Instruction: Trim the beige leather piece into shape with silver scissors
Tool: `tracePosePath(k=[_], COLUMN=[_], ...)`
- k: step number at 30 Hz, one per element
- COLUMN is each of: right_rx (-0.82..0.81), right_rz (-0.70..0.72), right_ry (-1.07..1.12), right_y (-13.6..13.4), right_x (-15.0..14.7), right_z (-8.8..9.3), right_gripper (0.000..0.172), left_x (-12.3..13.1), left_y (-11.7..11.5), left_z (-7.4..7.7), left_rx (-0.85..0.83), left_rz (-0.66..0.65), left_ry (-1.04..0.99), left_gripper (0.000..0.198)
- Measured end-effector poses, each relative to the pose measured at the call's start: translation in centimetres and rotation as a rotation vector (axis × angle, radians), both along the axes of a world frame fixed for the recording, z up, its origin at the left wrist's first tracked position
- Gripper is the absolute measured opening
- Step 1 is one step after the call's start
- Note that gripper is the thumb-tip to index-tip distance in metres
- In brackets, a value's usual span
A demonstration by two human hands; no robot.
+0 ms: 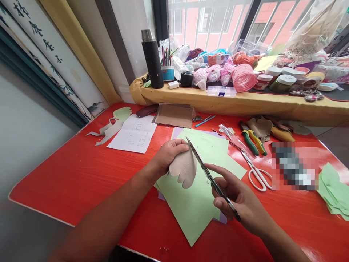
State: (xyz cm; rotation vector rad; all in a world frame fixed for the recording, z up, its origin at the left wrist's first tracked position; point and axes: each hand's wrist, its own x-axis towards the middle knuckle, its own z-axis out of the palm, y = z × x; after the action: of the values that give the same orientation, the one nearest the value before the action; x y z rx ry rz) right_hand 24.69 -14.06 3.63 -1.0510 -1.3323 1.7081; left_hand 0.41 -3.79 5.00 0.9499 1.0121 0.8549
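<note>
- The left hand [170, 157] is clamped on a cream scalloped cut-out [184, 169], which is held directly above the pale green card sheet [188, 214].
- The right hand [236, 196] is closed on the steel scissors [211, 178]; their shut blades lie just beside the cut-out, and the hands are apart.
- Scallops are shown already formed along the cut-out's lower edge; whether further trimming is required cannot be determined.
- The pale green card sheet is left with straight, unscalloped edges and rests on a lilac sheet [180, 133] on the red tabletop [54, 182].
- Green cut pieces [334, 191] are stacked to the right of the pale green card sheet; cream cut pieces [107, 129] and a pattern sheet [133, 134] lie to its left.
</note>
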Motion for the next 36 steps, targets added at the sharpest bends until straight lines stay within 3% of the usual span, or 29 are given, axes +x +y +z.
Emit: tracePosePath(k=[8,17,36], right_rx=[0.038,0.022,0.021], right_rz=[-0.004,0.002,-0.002], right_ry=[-0.023,-0.023,-0.068], right_y=[-0.02,-0.10,-0.13], right_x=[0.13,0.16,-0.05], right_z=[-0.03,-0.27,-0.21], right_gripper=[0.078,0.080,0.078], left_x=[-0.28,-0.59,-0.37], left_y=[0.36,0.49,0.25], left_z=[0.28,-0.50,0.04], left_rx=[0.003,0.037,0.065], left_rz=[-0.005,-0.008,-0.035], left_ry=[-0.031,-0.034,0.040], left_gripper=[0.036,0.033,0.028])
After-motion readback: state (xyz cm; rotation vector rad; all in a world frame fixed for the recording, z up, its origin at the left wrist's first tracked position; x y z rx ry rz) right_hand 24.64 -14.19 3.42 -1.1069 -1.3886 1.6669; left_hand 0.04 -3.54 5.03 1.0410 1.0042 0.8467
